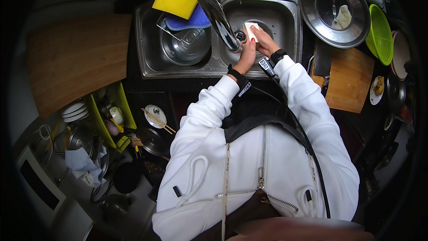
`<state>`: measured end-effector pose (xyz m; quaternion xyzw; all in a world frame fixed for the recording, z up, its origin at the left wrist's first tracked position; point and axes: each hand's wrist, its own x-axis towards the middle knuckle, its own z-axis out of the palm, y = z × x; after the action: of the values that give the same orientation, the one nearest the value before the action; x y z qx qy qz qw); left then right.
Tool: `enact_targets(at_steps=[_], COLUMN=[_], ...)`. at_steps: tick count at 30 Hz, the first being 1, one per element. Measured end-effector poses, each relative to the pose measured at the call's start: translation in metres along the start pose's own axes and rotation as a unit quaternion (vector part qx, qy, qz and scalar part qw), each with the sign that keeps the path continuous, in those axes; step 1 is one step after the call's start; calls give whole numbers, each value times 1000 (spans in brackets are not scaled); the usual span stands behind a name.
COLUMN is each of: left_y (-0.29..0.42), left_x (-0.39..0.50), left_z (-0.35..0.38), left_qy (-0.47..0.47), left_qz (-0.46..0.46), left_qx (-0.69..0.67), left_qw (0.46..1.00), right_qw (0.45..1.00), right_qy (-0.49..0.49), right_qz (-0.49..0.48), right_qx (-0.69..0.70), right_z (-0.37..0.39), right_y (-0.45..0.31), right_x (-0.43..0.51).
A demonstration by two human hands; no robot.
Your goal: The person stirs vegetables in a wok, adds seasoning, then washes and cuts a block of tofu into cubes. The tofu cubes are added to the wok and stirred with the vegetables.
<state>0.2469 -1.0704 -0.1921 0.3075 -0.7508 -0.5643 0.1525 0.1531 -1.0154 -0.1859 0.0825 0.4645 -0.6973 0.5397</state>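
Observation:
A white block (252, 32), perhaps tofu or a sponge, is held between my two hands over the right basin (284, 16) of the steel sink. My left hand (248, 53) steadies it from the lower left, and a red nail shows at its edge. From the right, my right hand (266, 42) grips the block with the thumb on its face. Just left of the block is the spout end of the chrome faucet (214, 13). Partly hidden beneath my hands is a round metal rim (270, 28), a bowl or the drain. Whether water is running, I cannot tell.
A yellow sponge cloth (175, 0) and a blue cloth (190, 20) hang over a metal bowl (185, 52) in the left basin. To the right stand a large steel basin (307, 10), a green colander (379, 36) and a cutting board (351, 80). A wooden board (80, 60) lies left.

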Motion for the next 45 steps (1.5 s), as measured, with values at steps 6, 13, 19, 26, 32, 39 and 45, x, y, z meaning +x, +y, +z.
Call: enact_targets(at_steps=[6,13,19,26,32,39,45], left_y=[-19,-4,7,-14,-19,20,45], left_x=[32,29,-7,-6,20,3,15], left_z=[-39,-42,-23,-48,-53,-66,-68], left_qy=[-60,-63,-101,-135,-167,-100,-66], left_qz=[24,102,-160,-97,-194,-316,-296], left_qx=[68,75,-200,-186,-393,-446,-428], left_qw=[996,990,961,968,883,831,852], right_qw=[1000,999,993,979,979,914,823], right_qy=[-21,-20,-14,-58,-58,35,-41], right_qz=[8,21,17,54,99,-170,-262], right_qx=[18,29,115,186,166,-366,-503], right_z=[25,29,6,3,5,14,25], right_y=[3,-6,-12,-9,-1,9,7], right_x=[-34,-29,1,-9,-3,8,2])
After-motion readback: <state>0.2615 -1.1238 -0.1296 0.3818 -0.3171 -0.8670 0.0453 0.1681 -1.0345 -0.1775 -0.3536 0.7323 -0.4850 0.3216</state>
